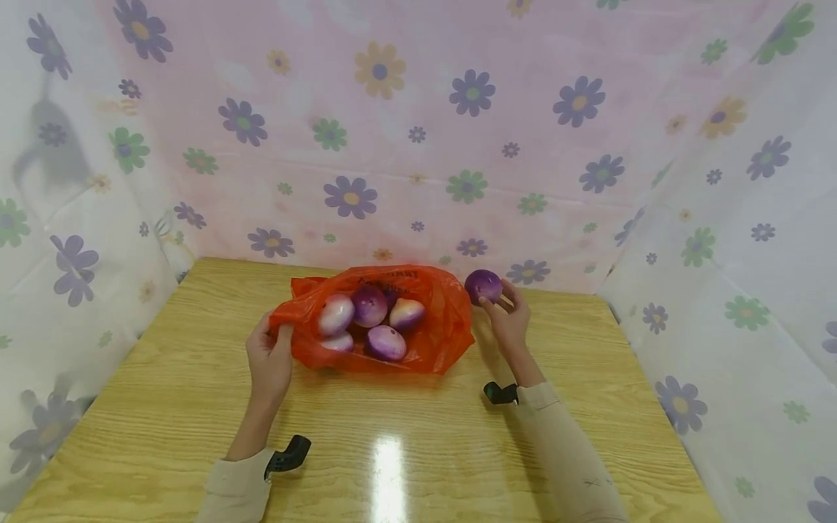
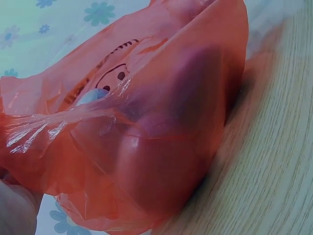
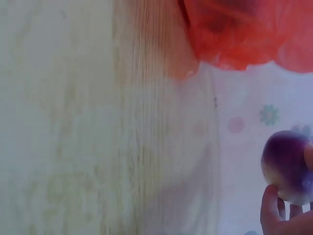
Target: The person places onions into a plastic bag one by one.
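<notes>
A thin red plastic bag (image 1: pixel 451 327) lies on the table with its mouth open towards me. Inside are several purple-and-white onions (image 1: pixel 386 343), glossy and round. My left hand (image 1: pixel 269 359) grips the bag's left edge; in the left wrist view the stretched red film (image 2: pixel 161 171) covers the shapes within, and only part of that hand shows. Just off the bag's right side, my right hand (image 1: pixel 511 319) holds one purple onion (image 1: pixel 483 288) between thumb and fingers, above the table. The right wrist view shows this onion's pale underside, with fingertips round it.
The wood-grain table (image 1: pixel 366 421) stretches out around the bag. Flower-printed sheeting (image 1: pixel 418 160) stands behind it and along both sides. A black wrist-camera mount (image 1: pixel 288 455) sticks out from my left sleeve, another mount (image 1: pixel 500 393) from my right.
</notes>
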Available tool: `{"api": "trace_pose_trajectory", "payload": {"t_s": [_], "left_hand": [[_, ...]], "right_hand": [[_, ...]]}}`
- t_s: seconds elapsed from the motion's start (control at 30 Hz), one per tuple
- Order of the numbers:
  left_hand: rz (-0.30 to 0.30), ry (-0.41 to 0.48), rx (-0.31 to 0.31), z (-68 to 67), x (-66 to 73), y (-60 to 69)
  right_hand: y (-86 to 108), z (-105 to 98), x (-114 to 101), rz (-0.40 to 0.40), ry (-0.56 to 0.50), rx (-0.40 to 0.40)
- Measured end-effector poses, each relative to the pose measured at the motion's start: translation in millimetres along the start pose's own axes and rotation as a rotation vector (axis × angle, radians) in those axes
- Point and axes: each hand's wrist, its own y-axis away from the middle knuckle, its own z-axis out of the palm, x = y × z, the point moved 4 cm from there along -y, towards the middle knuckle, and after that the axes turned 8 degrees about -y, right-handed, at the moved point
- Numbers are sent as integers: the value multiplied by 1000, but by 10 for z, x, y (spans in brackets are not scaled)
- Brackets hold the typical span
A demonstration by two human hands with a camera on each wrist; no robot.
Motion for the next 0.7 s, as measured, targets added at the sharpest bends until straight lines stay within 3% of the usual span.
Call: {"api": "trace_pose_trajectory", "payload": {"t_s": [0.2, 0.4, 0.53, 0.7], "left_hand": [[-24, -14, 17, 0, 6, -5], [-56, 36, 42, -5, 23, -9], [-63, 36, 43, 2, 28, 0], [-54, 52, 39, 33, 32, 3]], "right_hand": [[172, 2, -307, -199, -197, 13], [439, 174, -816, -376, -364, -114], [595, 297, -1047, -416, -409, -219], [708, 416, -1129, -386, -425, -303]]}}
